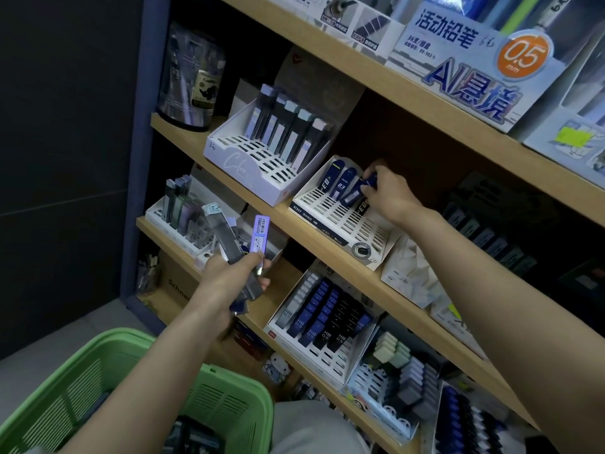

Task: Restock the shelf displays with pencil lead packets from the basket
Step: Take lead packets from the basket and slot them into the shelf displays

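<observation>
While my right hand (391, 196) pinches a blue packet (352, 195) into the sparse display (330, 221), my left hand (226, 280) grips a bundle (229, 241) yet unshelved.

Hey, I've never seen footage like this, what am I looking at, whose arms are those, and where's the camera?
No machine here: these are a person's two bare arms, filmed by one wide-angle camera worn on their head, looking forward and down. In front are wooden shelves with stationery displays. The right hand pinches a dark blue lead packet over a white slotted display tray holding a few similar packets. The left hand grips a bundle of lead packets, one of them purple. A green basket sits below, at the bottom left.
</observation>
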